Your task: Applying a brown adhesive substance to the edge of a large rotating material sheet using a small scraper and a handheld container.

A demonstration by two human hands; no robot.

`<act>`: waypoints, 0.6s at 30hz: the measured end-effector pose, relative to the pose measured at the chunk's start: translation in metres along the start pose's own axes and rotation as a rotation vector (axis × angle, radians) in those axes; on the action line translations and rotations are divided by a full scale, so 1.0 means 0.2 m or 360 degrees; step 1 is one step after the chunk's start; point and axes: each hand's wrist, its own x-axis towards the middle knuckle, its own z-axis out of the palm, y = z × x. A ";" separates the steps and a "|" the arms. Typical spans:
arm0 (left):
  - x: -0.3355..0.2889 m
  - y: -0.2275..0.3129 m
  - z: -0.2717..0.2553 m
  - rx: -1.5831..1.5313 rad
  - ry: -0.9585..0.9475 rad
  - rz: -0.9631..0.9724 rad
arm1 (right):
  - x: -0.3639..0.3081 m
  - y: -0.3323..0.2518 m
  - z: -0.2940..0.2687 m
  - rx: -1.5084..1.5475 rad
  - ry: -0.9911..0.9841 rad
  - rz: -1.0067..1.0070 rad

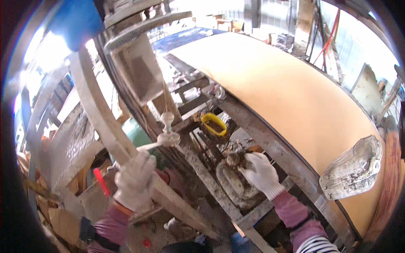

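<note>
White-gloved right hand: thumb and fingers parted, fingertips beside the round knob of a dusty machine part, near middle. Left hand, also gloved: blurred, curled by a curved grey beam, just below a pale lever; cannot tell if it grips either. Step, as judged: handling the machine part. Next move seems to call for right finger and thumb closing around the knob, left steady. Surface: broad, tan, near right to far middle; crusted grey-white object at its near right end, kind unclear. Room: cluttered workshop; blue sheet far, red cord far right, yellow ring beyond the knob.
</note>
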 end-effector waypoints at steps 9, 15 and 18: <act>0.37 -0.27 -0.08 0.0366 -0.0044 0.0623 | 1.20 0.16 0.37 -0.0179 0.0114 0.0072; 0.40 -0.28 -0.02 0.0260 -0.0193 0.0441 | 1.69 0.21 0.60 -0.0073 -0.0068 0.0413; 0.42 -0.25 0.01 0.0396 -0.0244 0.0368 | 1.87 0.30 0.74 -0.0252 -0.0128 0.0548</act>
